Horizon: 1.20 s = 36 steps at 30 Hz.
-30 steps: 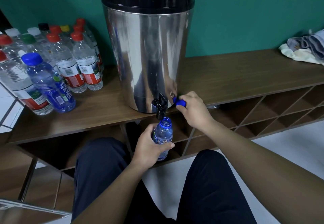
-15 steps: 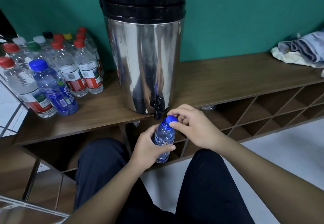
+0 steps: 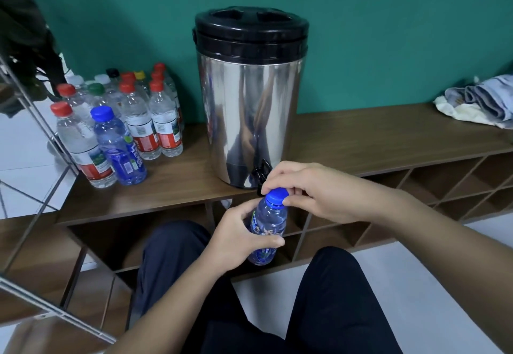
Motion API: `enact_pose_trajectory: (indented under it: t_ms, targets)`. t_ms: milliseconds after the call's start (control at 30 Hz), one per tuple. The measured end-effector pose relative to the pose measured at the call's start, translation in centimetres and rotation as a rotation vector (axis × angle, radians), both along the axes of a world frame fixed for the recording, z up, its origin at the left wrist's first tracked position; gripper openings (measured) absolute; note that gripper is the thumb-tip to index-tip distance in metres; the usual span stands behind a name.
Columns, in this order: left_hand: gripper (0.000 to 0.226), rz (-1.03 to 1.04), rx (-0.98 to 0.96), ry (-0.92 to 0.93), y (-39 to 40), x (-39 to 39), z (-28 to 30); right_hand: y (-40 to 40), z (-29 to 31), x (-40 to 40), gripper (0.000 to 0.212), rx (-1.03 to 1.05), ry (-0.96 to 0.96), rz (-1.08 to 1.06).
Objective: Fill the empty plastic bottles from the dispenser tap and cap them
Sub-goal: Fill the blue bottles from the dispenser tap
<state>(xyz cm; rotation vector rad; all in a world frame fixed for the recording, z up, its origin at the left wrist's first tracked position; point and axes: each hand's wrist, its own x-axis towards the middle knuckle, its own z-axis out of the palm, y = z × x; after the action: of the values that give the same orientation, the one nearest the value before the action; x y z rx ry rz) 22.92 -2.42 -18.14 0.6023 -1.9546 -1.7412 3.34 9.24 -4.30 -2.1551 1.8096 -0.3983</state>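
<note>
Thin clear plastic makes up the bottle (image 3: 267, 229), so it looks likely to dent under a hard squeeze and, if it is as full as it seems, to weigh more than its size suggests; any drips from the tap (image 3: 259, 174) would make the wall slick. The waist, where the label wraps, seems the sound place to hold it, and the ribbed blue cap (image 3: 276, 197) the place to twist. The left hand (image 3: 238, 235) is clamped round that waist, keeping the bottle tilted slightly in the air just below and in front of the tap, over the person's lap. The right hand (image 3: 311, 190) pinches the cap between thumb and fingertips. The bottle is small, blue-tinted, with a blue printed label, matching one capped bottle (image 3: 118, 147) on the bench (image 3: 361, 137) left of the steel dispenser (image 3: 249, 104)
</note>
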Motion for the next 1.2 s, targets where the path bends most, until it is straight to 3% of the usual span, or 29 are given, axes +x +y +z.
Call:
enact_pose_trajectory:
  t_ms: [267,467,700,833,1200]
  targets:
    - [0.057,-0.195,-0.002,0.012,-2.4,4.4,6.6,-1.8,7.2,2.8,0.034,-0.011,0.145,0.144]
    - [0.06,-0.029,-0.059,0.049,-4.2,6.4,8.8,-5.6,8.4,4.7,0.022,-0.097,0.176,0.077]
    - [0.063,0.155,-0.078,0.068,-5.9,7.9,9.7,-9.4,6.3,7.0,0.068,-0.304,0.245,-0.114]
    - [0.066,0.203,-0.098,0.068,-7.6,9.0,9.8,-10.0,6.8,7.2,0.057,-0.182,0.089,0.029]
    - [0.064,0.297,-0.155,0.043,-11.9,11.0,9.3,-16.2,7.8,9.9,0.028,-0.129,0.295,0.095]
